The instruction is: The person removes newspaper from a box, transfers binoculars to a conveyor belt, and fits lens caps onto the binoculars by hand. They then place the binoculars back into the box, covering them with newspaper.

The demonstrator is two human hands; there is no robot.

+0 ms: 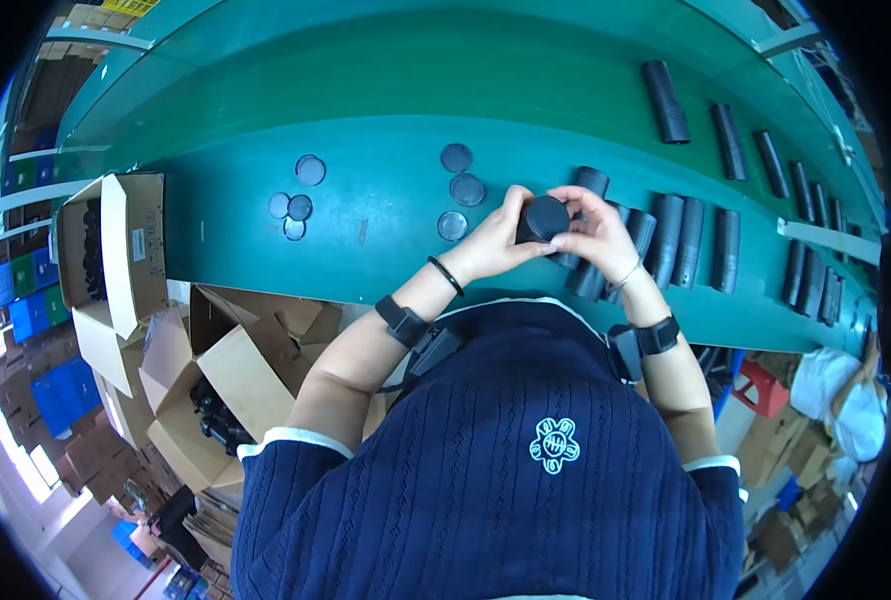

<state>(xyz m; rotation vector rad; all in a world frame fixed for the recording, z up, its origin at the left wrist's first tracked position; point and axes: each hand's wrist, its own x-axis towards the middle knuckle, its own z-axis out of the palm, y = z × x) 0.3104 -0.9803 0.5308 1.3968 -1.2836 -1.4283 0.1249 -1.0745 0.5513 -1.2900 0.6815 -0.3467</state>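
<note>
Green workbench [385,150], cardboard boxes [225,380] on floor.

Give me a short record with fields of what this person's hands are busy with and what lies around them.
Left hand: grips the black cylinder from the left
Right hand: fingers on the same cylinder's end
Surface: green belt
Left of hands: loose round black caps
Right of hands: rows of black tubes lying flat
Lower left: open cardboard boxes holding dark parts
</note>
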